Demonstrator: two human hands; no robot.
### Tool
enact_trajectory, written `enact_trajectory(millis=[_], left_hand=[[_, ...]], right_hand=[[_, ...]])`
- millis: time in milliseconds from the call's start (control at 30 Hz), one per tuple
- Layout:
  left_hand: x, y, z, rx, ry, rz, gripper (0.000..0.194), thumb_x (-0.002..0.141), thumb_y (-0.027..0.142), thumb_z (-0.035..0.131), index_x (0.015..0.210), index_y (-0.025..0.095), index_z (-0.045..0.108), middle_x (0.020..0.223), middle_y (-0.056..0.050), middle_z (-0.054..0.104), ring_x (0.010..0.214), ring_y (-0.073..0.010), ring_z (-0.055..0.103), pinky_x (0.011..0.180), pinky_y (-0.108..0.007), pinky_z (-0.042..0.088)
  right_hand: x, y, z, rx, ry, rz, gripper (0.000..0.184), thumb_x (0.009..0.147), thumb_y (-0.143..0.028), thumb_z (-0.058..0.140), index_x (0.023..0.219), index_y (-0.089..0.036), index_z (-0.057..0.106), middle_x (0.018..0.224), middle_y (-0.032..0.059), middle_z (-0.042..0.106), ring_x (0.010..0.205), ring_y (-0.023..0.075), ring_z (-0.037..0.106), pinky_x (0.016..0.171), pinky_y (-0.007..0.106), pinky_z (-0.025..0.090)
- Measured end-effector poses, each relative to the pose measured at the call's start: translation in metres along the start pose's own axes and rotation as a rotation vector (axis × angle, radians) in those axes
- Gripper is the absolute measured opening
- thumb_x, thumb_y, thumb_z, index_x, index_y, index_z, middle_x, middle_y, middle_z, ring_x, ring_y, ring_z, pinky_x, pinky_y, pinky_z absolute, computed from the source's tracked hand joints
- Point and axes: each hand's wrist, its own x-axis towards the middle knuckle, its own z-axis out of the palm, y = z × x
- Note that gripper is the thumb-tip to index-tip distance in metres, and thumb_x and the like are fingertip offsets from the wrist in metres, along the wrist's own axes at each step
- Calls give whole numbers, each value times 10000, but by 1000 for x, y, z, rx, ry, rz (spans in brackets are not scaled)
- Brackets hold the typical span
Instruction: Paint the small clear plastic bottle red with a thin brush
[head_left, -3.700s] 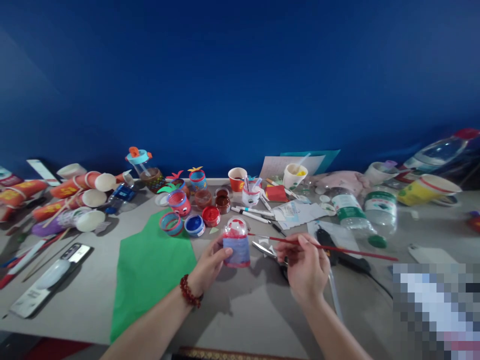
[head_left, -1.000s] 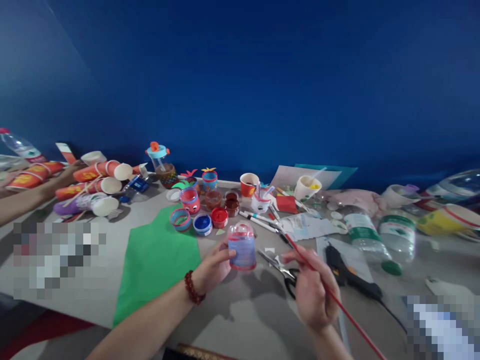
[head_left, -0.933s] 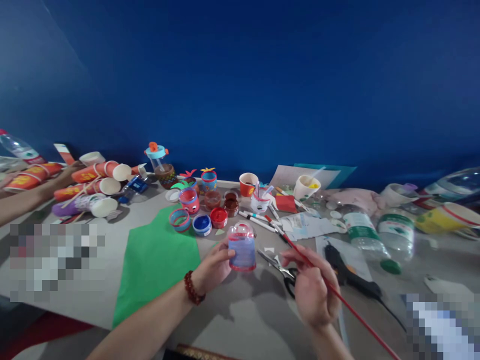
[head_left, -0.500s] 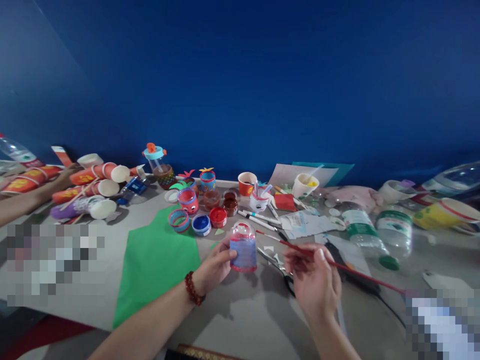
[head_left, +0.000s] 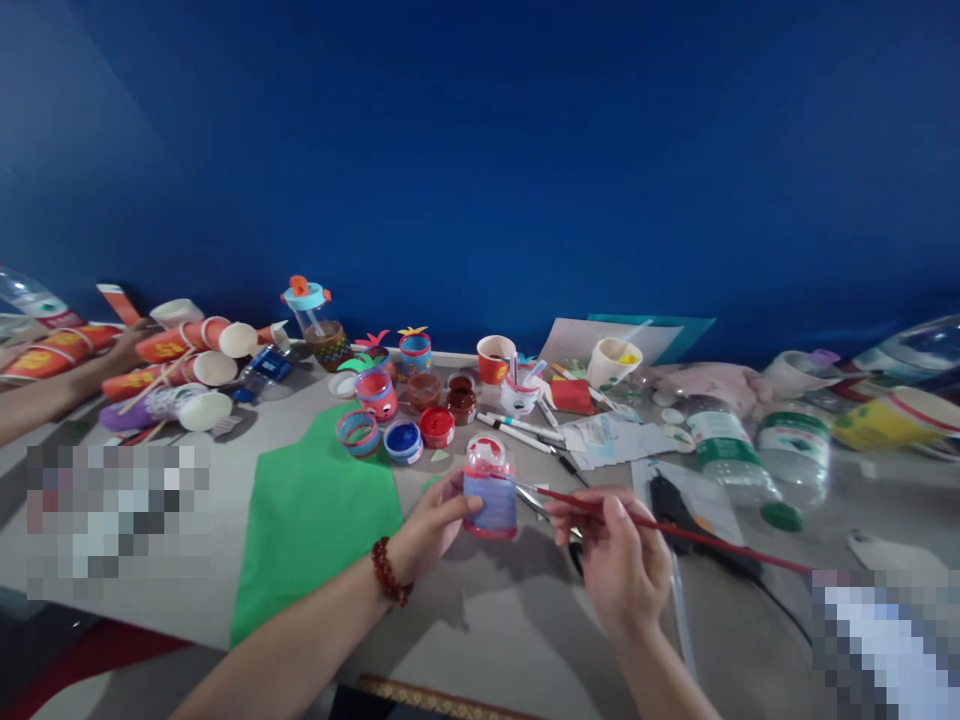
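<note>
Now, blue-banded container [head_left: 491, 500] in left fingers [head_left: 454, 511], red paintbrush [head_left: 720, 543] in right fingers [head_left: 619, 522].

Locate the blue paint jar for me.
In the head view, the blue paint jar stands left of centre beyond the left hand, between the striped ring on its left and the red paint jar on its right.

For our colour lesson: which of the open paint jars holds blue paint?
The blue jar, directly left of the bright red jar; the two jars behind them look reddish-brown.
</note>
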Motion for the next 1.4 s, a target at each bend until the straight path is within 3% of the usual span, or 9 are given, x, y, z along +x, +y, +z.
enact_trajectory(millis=[333,1400], left_hand=[[1,0,0,14,14,-30,559,655,414,953,1136,188,781,1167,-122,766,1049,-272,684,939,-402,543],[0,2,2,-15,30,-31,520,648,386,953,1099,183,794,1093,-108,773,1003,-250,687,894,-381,572]], right_hand=[[0,2,1,23,-11,19,318,905,-488,733,797,-189,741,623,65,761,463,200,682,399,271,521],[0,4,-1,61,0,4,235,907,-393,709,789,-199,771,642,62,766,477,191,679,428,269,528]])
